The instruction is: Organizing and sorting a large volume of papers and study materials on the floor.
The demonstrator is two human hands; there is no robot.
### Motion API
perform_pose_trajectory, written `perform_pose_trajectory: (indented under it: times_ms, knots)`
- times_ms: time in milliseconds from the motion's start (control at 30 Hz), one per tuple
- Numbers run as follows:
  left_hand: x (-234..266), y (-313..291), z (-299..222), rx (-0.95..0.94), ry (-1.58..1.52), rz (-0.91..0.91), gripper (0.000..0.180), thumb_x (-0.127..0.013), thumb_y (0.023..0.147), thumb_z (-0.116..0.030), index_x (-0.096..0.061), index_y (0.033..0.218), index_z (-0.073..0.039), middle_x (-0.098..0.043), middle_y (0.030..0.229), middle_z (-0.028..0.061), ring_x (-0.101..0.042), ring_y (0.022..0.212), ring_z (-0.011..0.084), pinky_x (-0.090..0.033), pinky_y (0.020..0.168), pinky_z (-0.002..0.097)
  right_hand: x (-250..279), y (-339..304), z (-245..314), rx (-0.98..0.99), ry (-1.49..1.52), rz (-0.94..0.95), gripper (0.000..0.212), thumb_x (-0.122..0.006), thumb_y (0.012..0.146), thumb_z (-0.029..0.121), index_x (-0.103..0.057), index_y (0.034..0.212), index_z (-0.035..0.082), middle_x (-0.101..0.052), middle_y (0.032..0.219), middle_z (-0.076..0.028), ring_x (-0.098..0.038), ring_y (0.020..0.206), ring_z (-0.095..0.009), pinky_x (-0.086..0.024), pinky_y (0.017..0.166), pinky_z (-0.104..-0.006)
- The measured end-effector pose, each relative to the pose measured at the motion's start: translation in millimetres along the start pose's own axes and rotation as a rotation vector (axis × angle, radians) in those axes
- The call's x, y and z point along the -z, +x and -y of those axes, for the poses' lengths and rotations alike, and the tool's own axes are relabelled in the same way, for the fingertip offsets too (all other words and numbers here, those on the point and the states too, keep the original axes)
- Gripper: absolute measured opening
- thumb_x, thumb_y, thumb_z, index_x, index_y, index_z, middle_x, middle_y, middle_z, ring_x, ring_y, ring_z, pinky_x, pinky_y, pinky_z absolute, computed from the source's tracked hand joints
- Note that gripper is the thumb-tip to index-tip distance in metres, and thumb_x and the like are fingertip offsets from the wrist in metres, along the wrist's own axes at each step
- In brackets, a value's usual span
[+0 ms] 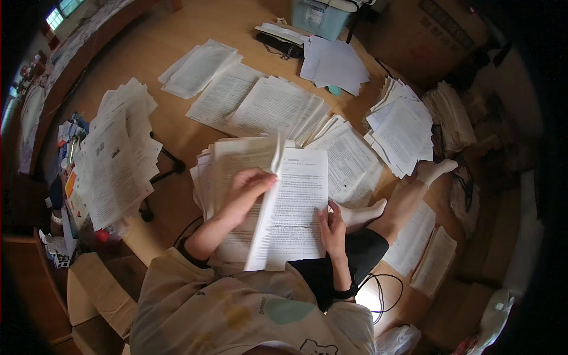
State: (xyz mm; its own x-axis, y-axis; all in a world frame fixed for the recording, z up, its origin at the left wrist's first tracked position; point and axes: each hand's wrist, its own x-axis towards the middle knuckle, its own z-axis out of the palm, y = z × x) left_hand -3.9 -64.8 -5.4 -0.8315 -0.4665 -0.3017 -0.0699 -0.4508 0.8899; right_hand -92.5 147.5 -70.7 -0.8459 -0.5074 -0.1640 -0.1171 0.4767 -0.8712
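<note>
A stapled-looking booklet of printed white sheets lies spread in front of my body, above my lap. My left hand is closed on its raised leaves, which stand nearly upright and look slightly blurred along the top. At the booklet's right edge, my right hand is closed, thumb on the page and fingers partly hidden at the edge. Beneath and to the left of the booklet is a thick stack of printed papers. More printed sheets fan out just beyond its right side.
Loose paper piles cover the floor ahead, with others at the right. A tall paper heap stands at the left. Around me are a cardboard box, a large carton, a light-blue bin and a black cable.
</note>
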Motion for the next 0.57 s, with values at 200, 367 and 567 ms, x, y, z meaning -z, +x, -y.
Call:
perform_pose_trajectory:
  times_ms: [200,367,567]
  knots:
    - [1.1,5.2,33.4,-0.028,0.107,0.031,0.015,-0.058,0.08,-0.015,-0.057,0.078,-0.001,-0.059,0.07,0.0028,-0.055,0.06,0.0069,-0.045,0.05,0.0179,-0.2,-2.6,-2.5,0.045,0.21,-0.044,0.045,-0.05,0.085,0.016,-0.03,0.123,0.0,-0.05,0.084,-0.011,-0.045,0.059,-0.011,-0.04,0.056,-0.0226]
    - [36.4,6.0,7.4,-0.015,0.055,-0.159,0.018,-0.058,0.079,-0.02,-0.056,0.082,-0.002,-0.056,0.075,0.0026,-0.052,0.064,0.007,-0.044,0.054,0.0211,1.5,0.8,-15.0,-0.026,0.43,0.002,0.039,-0.044,0.085,0.008,-0.032,0.122,0.002,-0.048,0.09,-0.004,-0.045,0.076,-0.007,-0.036,0.064,-0.0175]
    - [90.0,-6.1,-15.3,-0.163,-0.062,-0.268,0.02,-0.055,0.081,-0.019,-0.057,0.086,0.0,-0.058,0.079,0.0055,-0.053,0.07,0.0119,-0.044,0.063,0.0244,6.6,2.5,-8.4,-0.056,0.433,0.143,0.047,-0.05,0.084,0.014,-0.03,0.124,0.002,-0.048,0.095,-0.006,-0.044,0.081,-0.008,-0.034,0.074,-0.0194]
